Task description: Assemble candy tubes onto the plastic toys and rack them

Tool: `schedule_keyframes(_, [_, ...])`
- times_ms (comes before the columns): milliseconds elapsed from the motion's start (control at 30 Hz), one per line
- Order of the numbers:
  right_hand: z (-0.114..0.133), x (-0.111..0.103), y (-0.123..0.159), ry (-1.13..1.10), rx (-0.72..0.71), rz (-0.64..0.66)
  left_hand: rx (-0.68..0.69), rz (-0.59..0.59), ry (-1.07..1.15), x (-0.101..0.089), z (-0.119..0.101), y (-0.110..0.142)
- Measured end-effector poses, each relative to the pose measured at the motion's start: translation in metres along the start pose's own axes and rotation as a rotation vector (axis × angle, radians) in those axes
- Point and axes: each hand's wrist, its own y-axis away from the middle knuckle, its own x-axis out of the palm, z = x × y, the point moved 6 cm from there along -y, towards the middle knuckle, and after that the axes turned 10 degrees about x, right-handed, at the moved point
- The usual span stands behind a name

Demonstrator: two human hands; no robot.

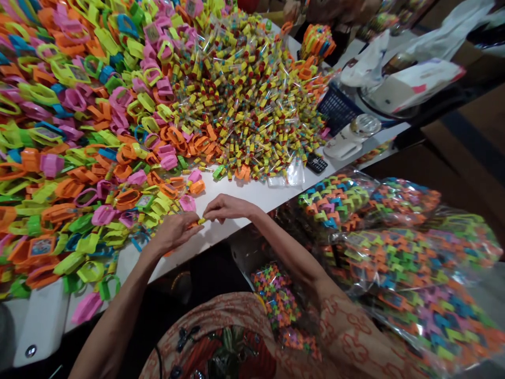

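Over the front edge of the white table (236,197), my two hands meet fingertip to fingertip. My left hand (177,231) is closed around an orange plastic toy watch (193,225), mostly hidden by the fingers. A small yellow-labelled tube (201,221) is pinched by my right hand (226,207) and touches the watch. Just behind the left hand lies a pink toy watch (187,202). A big heap of toy watches (74,142) in orange, green, pink, yellow and blue spreads to the left. Small clear tubes (252,100) with yellow labels are piled behind my right hand.
Clear plastic bags (292,176) and a black remote control (316,163) lie by the tubes. Beyond are a white bottle (351,138) and a blue basket (337,108). Filled bags of toy watches (402,252) stand at right. A white device (41,323) sits front left.
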Motion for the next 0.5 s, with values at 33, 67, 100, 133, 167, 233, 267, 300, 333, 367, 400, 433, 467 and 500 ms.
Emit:
schedule_keyframes(33, [0.003,-0.014,-0.002,0.095,0.011,-0.138,-0.020,-0.038,-0.070,-0.007,0.006,0.000])
schedule_keyframes(67, [0.005,-0.031,-0.003,0.213,0.036,-0.313,-0.037,-0.097,-0.143,-0.016,0.012,-0.002])
schedule_keyframes(100, [0.007,-0.048,-0.004,0.349,0.076,-0.496,-0.054,-0.172,-0.208,-0.026,0.018,-0.006])
schedule_keyframes(133, [0.008,-0.063,-0.005,0.492,0.125,-0.658,-0.078,-0.254,-0.262,-0.036,0.023,-0.012])
schedule_keyframes(167, [0.009,-0.073,-0.007,0.630,0.177,-0.771,-0.112,-0.334,-0.304,-0.044,0.029,-0.019])
schedule_keyframes(233, [0.008,-0.082,-0.019,0.855,0.260,-0.822,-0.198,-0.436,-0.355,-0.054,0.041,-0.042])
schedule_keyframes(267, [0.007,-0.082,-0.025,0.927,0.286,-0.802,-0.241,-0.446,-0.372,-0.055,0.046,-0.055])
schedule_keyframes(300, [0.005,-0.080,-0.031,0.973,0.302,-0.783,-0.279,-0.427,-0.387,-0.053,0.051,-0.070])
schedule_keyframes(333, [0.003,-0.077,-0.034,0.994,0.306,-0.776,-0.309,-0.391,-0.400,-0.050,0.056,-0.084])
schedule_keyframes(367, [0.002,-0.074,-0.035,0.993,0.299,-0.781,-0.328,-0.351,-0.407,-0.046,0.061,-0.097])
schedule_keyframes(400, [-0.001,-0.070,-0.034,0.970,0.283,-0.795,-0.341,-0.319,-0.406,-0.043,0.064,-0.107])
schedule_keyframes(433, [-0.004,-0.067,-0.032,0.932,0.256,-0.809,-0.349,-0.301,-0.395,-0.040,0.067,-0.114])
schedule_keyframes(467, [-0.007,-0.063,-0.028,0.883,0.218,-0.818,-0.351,-0.301,-0.377,-0.039,0.069,-0.118])
schedule_keyframes(500, [-0.012,-0.060,-0.024,0.828,0.174,-0.826,-0.346,-0.320,-0.354,-0.040,0.070,-0.120])
